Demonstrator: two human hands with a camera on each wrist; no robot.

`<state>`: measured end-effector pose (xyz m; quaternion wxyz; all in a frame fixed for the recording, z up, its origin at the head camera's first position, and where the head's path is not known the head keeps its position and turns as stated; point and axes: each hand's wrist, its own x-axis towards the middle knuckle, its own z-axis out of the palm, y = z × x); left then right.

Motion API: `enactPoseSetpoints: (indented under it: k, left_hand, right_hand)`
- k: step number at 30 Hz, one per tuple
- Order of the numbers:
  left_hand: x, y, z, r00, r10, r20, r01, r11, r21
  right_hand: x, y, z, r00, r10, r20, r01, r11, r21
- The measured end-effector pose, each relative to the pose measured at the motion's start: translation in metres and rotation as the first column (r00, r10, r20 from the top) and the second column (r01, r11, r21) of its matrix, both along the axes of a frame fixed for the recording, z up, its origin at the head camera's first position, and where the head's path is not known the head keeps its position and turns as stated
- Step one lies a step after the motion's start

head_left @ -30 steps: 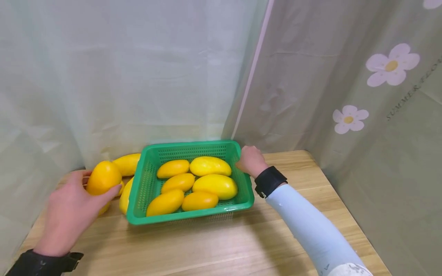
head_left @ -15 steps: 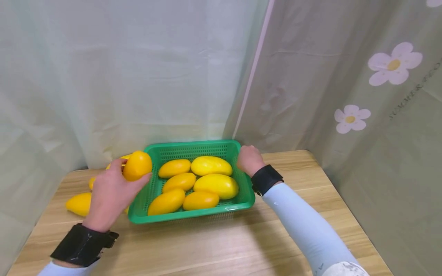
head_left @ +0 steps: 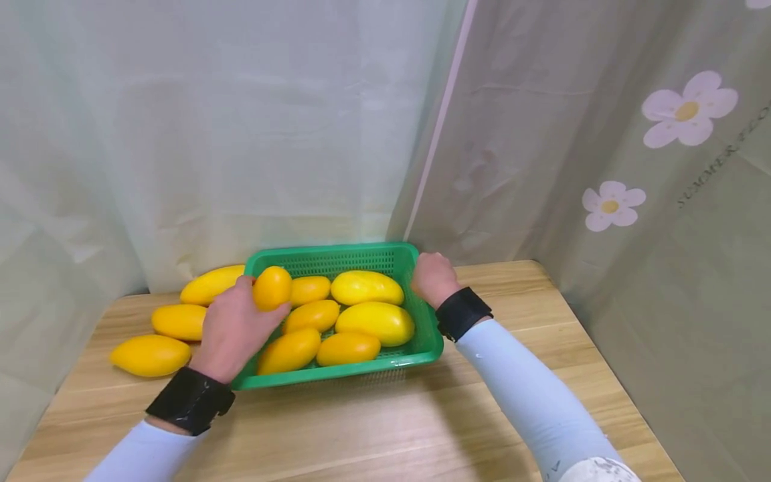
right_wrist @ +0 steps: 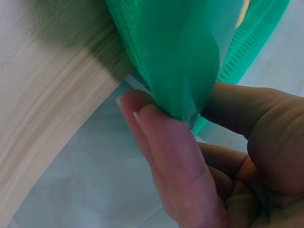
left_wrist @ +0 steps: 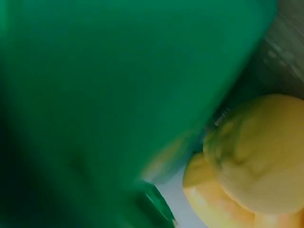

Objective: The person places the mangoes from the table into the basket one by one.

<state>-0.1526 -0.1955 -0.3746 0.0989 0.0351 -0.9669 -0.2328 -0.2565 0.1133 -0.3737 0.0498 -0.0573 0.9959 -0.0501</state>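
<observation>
Between the thumb and fingers of my left hand (head_left: pixel 237 328) is a yellow mango (head_left: pixel 273 288), held over the left side of a green plastic basket (head_left: pixel 337 376). Several mangoes lie inside the basket, among them a large one (head_left: pixel 375 323) and a smaller one (head_left: pixel 289 351). My right hand (head_left: pixel 435 278) grips the basket's right rim; in the right wrist view its thumb and fingers pinch the green rim (right_wrist: pixel 185 61) from both sides. The left wrist view is blurred and mostly filled by the basket wall (left_wrist: pixel 123 85), with mangoes (left_wrist: pixel 259 154) at its right.
Left of the basket, more mangoes lie on the wooden table (head_left: pixel 385 435): one at the front (head_left: pixel 150 355), one in the middle (head_left: pixel 179 322) and one at the back (head_left: pixel 212 285). A pale curtain (head_left: pixel 271 134) hangs right behind the basket.
My left hand has carried the mango from the left of the basket rightwards, over its left rim. Mangoes on the table behind that hand have come into view. The right hand stays at the rim.
</observation>
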Motion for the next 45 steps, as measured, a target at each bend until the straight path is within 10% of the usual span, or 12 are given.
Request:
enactPoseSetpoints:
  k: [14,45]
  left_hand:
    - [-0.005,0.011,-0.006,0.993,-0.043,0.110,0.052,0.995,-0.086]
    - [0.004,0.023,-0.016,0.995,-0.089,0.033,0.094,0.964,-0.250]
  right_hand:
    - [0.000,-0.001,0.002,1.000,0.005,-0.029,-0.006,1.000,-0.016]
    - [0.002,-0.001,0.001,0.999,0.006,-0.048,-0.007,1.000,-0.014]
